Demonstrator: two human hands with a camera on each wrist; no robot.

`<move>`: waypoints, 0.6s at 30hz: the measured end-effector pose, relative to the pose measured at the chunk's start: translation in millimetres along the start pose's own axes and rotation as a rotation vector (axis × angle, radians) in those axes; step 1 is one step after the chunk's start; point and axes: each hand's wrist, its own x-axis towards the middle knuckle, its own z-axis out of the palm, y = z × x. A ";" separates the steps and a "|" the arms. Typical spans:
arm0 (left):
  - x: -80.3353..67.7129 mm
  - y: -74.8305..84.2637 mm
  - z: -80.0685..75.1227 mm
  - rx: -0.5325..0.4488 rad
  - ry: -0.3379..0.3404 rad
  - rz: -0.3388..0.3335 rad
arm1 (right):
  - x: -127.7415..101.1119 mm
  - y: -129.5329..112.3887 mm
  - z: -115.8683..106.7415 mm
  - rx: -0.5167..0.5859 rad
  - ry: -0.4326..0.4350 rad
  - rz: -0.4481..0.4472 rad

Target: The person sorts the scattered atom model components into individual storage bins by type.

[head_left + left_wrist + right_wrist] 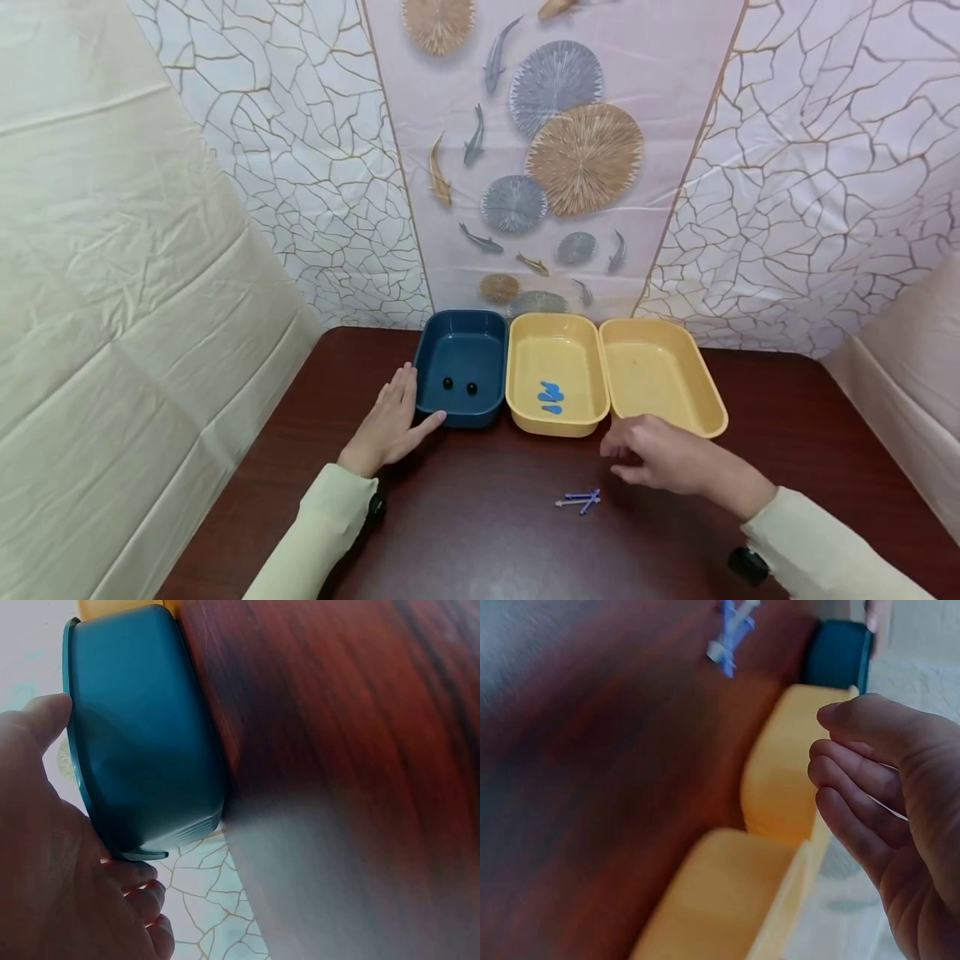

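My left hand (390,423) rests on the near left corner of a dark blue tray (463,421), fingers straight along its side and thumb at the front rim. Two small black balls (471,388) lie inside that tray. Just in front of the right-hand yellow tray (652,367), my right hand (660,457) hovers with loosely bent fingers; nothing shows between them in the right wrist view. To its left on the table lies a small pile of purple and whitish stick-like pieces (583,500). Several flat blue drop-shaped pieces (552,393) lie in the middle yellow tray (557,427).
The three trays stand side by side at the back of the dark reddish-brown table (480,533). Behind them hangs a patterned cloth (525,275), and pale fabric walls (135,333) flank the table.
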 end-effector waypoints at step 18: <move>0.9 -1.3 4.2 0.002 0.006 0.000 | -17.1 -3.8 49.6 0.091 -0.005 0.039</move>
